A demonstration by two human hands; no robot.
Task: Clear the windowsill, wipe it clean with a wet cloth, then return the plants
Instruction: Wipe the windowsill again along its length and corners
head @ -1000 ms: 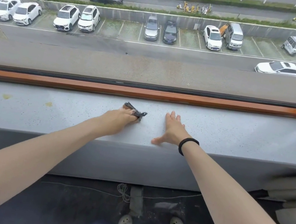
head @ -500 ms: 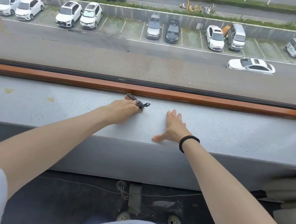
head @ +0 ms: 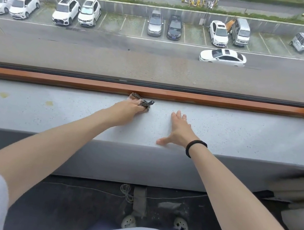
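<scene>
At the back of the windowsill (head: 243,137), just beside the orange window frame (head: 209,100), a patterned cloth (head: 143,101) is being gripped by the left hand (head: 128,111), while the right hand (head: 178,131) is being rested flat, fingers straight, nearby.

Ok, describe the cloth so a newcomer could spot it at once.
Find the long grey windowsill below the window. Near its middle, by the orange wooden frame, the left hand grips the cloth. It is a small dark, mesh-patterned bunch poking out of that hand; the right hand beside it lies flat and empty.
</scene>
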